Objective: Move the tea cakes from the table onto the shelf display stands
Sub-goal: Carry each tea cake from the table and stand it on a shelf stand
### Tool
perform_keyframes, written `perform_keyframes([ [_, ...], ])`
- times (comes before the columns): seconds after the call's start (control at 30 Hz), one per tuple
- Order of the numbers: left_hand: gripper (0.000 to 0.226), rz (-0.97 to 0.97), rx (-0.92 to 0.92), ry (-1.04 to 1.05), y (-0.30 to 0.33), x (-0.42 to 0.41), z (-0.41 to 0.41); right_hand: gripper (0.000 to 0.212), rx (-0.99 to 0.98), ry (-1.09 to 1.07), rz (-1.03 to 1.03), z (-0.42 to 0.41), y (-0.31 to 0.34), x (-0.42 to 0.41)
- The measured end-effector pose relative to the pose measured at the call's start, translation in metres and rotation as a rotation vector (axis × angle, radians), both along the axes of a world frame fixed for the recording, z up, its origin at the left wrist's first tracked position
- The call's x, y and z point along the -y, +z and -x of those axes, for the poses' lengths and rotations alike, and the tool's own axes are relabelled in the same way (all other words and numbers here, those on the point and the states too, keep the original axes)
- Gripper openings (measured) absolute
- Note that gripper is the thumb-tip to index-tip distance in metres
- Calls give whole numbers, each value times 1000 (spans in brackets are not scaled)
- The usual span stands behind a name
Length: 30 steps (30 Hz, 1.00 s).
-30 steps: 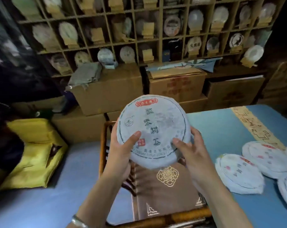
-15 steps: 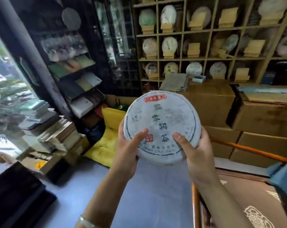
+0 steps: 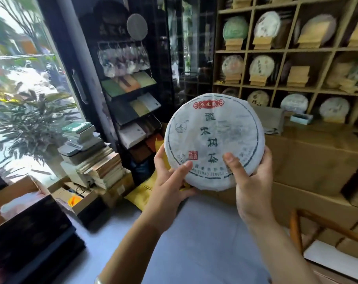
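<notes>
Tea cake (image 3: 214, 138): round, white paper wrap, red label at 12 o'clock, dark characters down centre. Held upright mid-air; left hand (image 3: 169, 181) gripped 7 o'clock edge, right hand (image 3: 249, 181) gripped 5 o'clock edge, thumbs on face.

We hold our two arms out in front of us. Our left hand (image 3: 169, 181) curls up from below, thumb lying flat on top. Our right hand (image 3: 249, 179) grips from the other side, thumb on top, fingers (image 3: 267, 158) wrapped behind.
</notes>
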<state>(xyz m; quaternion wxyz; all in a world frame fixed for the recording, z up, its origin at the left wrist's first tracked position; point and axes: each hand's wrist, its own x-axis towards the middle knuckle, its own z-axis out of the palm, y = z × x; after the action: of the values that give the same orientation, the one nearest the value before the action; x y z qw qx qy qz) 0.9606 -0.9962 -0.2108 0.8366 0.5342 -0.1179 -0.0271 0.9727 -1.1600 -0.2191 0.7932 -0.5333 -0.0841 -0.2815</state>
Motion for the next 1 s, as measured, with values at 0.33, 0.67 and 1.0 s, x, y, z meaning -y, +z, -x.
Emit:
perform_keyframes([
  [0.33, 75, 95, 83, 102, 12, 48, -174, 73, -33, -5, -52, -151, 1, 19],
  [0.67, 74, 141, 181, -3, 6, 125, -320, 63, -186, -55, 171, -255, 25, 123],
  [1.0, 77, 140, 233, -258, 6, 231, -459, 64, -157, -282, 162, -374, 38, 226],
])
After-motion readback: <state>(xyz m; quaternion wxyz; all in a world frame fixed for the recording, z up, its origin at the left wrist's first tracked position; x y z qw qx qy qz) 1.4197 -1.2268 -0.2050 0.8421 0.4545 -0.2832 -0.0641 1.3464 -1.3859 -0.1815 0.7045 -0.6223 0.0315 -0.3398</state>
